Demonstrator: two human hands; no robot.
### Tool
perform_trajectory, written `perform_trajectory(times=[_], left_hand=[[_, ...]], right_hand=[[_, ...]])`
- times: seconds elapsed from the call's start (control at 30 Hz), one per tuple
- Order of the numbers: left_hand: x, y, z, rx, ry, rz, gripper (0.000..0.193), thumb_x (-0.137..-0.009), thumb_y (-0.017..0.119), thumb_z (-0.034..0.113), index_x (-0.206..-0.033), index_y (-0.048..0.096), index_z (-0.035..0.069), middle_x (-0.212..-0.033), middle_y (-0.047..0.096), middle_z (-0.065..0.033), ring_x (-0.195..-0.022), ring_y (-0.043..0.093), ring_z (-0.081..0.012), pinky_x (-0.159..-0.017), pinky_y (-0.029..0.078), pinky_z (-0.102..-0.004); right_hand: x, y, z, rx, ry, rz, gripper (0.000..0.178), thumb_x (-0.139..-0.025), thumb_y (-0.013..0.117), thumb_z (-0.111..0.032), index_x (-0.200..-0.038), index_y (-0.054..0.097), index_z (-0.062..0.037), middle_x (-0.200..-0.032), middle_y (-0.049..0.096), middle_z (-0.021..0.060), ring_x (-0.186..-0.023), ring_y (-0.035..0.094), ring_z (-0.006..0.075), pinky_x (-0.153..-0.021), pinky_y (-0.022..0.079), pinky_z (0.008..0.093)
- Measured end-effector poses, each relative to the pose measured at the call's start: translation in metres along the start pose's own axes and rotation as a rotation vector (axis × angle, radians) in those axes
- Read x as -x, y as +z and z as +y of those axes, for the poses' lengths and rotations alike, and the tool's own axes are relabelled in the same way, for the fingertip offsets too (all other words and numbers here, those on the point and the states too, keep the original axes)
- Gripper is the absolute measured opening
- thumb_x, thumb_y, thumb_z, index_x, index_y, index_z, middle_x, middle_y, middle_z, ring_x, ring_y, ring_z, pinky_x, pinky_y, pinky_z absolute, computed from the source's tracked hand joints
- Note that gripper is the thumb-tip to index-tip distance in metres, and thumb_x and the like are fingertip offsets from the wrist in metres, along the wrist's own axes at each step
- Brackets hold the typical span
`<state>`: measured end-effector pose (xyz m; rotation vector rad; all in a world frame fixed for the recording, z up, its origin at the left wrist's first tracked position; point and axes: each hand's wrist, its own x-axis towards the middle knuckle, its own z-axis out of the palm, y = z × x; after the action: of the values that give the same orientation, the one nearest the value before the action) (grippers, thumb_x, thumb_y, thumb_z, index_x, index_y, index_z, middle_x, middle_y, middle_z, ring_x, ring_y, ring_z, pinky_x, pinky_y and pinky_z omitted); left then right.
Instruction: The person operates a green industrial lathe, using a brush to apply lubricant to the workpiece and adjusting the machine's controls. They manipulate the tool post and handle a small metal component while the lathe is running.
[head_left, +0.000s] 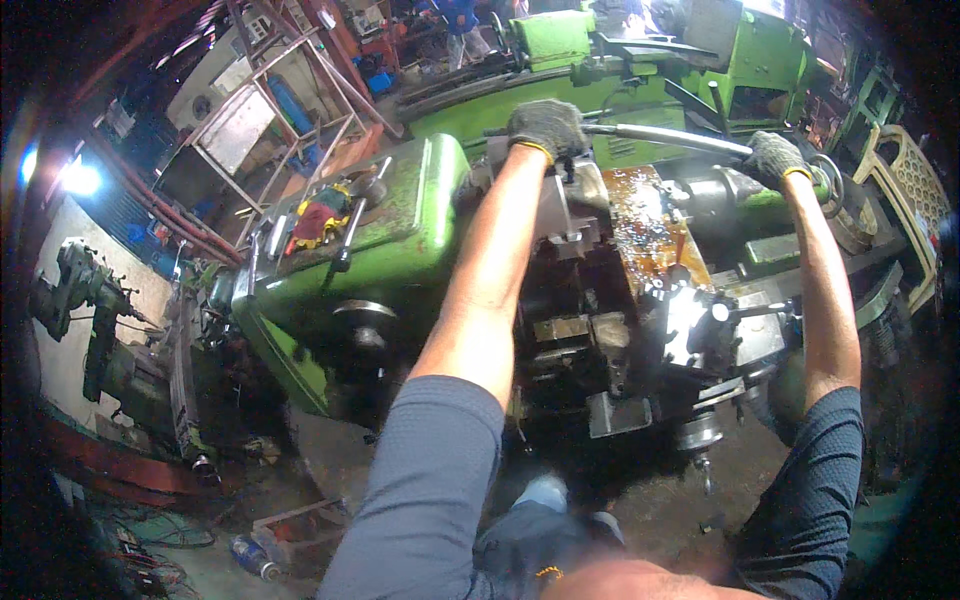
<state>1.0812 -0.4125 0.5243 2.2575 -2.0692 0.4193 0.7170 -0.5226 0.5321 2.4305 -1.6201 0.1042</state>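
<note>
A long metal bar (665, 137) runs across the upper middle, above a green lathe (425, 205). My right hand (778, 158), in a grey knit glove, is closed around the bar's right end, near the tailstock handwheel (828, 187). At the bar's left part, my gloved left hand (547, 130) is closed over it beside the headstock; its fingertips are hidden from above. Below the bar, a wet brown oily board (640, 215) lies across the lathe bed. The tool carriage (700, 320) with its shiny metal parts sits nearer to me, between my forearms.
On the headstock lie a red and yellow cloth (322, 215) and metal levers. A second green machine (640, 110) stands behind, where another person (462, 30) is partly visible. A beige plastic chair (905, 200) is at the right. A can (252, 555) lies on the floor at lower left.
</note>
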Motion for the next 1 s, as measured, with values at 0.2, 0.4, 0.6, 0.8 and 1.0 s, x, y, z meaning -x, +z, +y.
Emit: perform_trajectory(times=[0.2, 0.4, 0.6, 0.8, 1.0], left_hand=[[0.008, 0.003, -0.007, 0.088, 0.068, 0.100, 0.035, -0.073, 0.062, 0.033, -0.096, 0.080, 0.015, -0.097, 0.076, -0.0148, -0.093, 0.075, -0.0340, -0.079, 0.059, -0.0483], [0.005, 0.014, -0.021, 0.118, 0.287, 0.186, 0.037, -0.074, 0.062, 0.032, -0.103, 0.080, 0.015, -0.106, 0.077, -0.0128, -0.098, 0.075, -0.0322, -0.083, 0.059, -0.0479], [0.002, 0.020, -0.021, 0.074, 0.428, 0.272, 0.032, -0.083, 0.065, 0.038, -0.104, 0.080, 0.020, -0.107, 0.077, -0.0100, -0.099, 0.075, -0.0317, -0.084, 0.058, -0.0492], [-0.021, 0.035, -0.031, 0.137, 0.646, 0.273, 0.031, -0.074, 0.066, 0.040, -0.096, 0.076, 0.021, -0.097, 0.075, -0.0107, -0.091, 0.074, -0.0317, -0.079, 0.059, -0.0484], [-0.004, 0.014, -0.033, 0.109, 0.569, 0.297, 0.025, -0.074, 0.062, 0.033, -0.092, 0.075, 0.020, -0.089, 0.075, -0.0128, -0.083, 0.074, -0.0338, -0.073, 0.059, -0.0480]], right_hand=[[0.012, -0.011, -0.009, 0.002, 0.074, 0.016, 0.036, -0.080, 0.073, -0.029, -0.102, 0.075, -0.0011, -0.103, 0.073, 0.0250, -0.097, 0.072, 0.0373, -0.085, 0.057, 0.0458], [0.073, 0.000, -0.020, 0.052, 0.264, 0.006, 0.036, -0.076, 0.072, -0.026, -0.104, 0.074, -0.0034, -0.106, 0.073, 0.0236, -0.103, 0.070, 0.0370, -0.093, 0.054, 0.0459], [0.134, 0.004, -0.047, 0.041, 0.408, -0.040, 0.027, -0.081, 0.066, -0.026, -0.099, 0.076, -0.0069, -0.107, 0.072, 0.0233, -0.102, 0.069, 0.0393, -0.091, 0.053, 0.0494], [0.193, 0.014, -0.082, 0.005, 0.481, -0.040, 0.037, -0.081, 0.063, -0.032, -0.102, 0.074, -0.0037, -0.108, 0.070, 0.0267, -0.104, 0.068, 0.0426, -0.089, 0.054, 0.0506], [0.181, -0.001, -0.070, -0.003, 0.407, -0.128, 0.042, -0.082, 0.062, -0.035, -0.105, 0.074, -0.0029, -0.104, 0.071, 0.0279, -0.101, 0.070, 0.0417, -0.090, 0.055, 0.0500]])
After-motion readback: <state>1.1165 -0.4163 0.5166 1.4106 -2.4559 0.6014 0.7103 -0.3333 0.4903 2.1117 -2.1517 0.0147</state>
